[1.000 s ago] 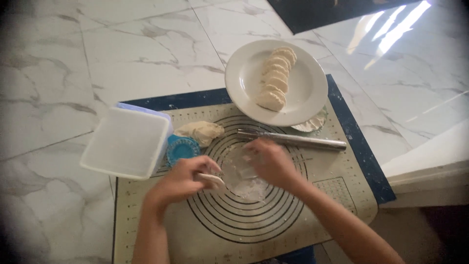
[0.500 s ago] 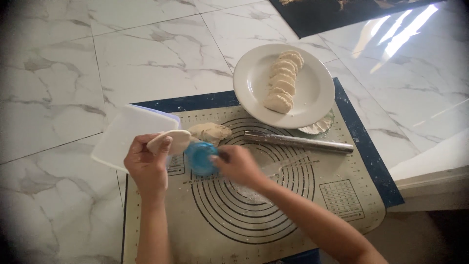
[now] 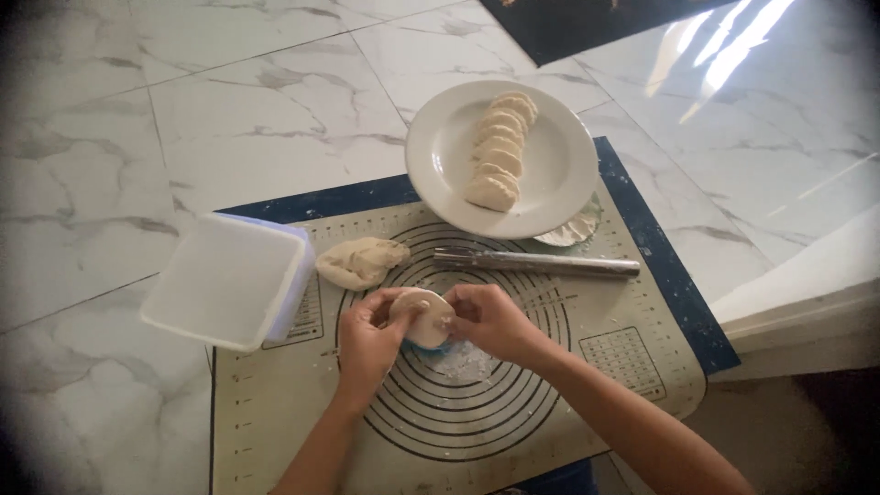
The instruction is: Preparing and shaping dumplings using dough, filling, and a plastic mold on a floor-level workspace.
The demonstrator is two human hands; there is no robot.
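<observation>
Marble floor, one mat point(image 3: 275, 431); both hands' fingers point(image 3: 390, 312) clamped on dough round point(image 3: 423, 316); one plate point(image 3: 440, 165).

Baking mat point(image 3: 275, 431) spread on tiled floor point(image 3: 183, 110). At mat's far edge, towards far right corner: plate point(image 3: 449, 156), overhanging onto floor, row of folded dumplings point(image 3: 500, 151) on it. Just before plate: rolling pin point(image 3: 536, 264), lying parallel to far edge. Over mat's left edge: lidded box point(image 3: 225, 280). Between box and pin: dough lump point(image 3: 360, 261). At mat's centre, on ring markings: left hand point(image 3: 367, 339) and right hand point(image 3: 495, 321), dough disc point(image 3: 423, 317) between them.
</observation>
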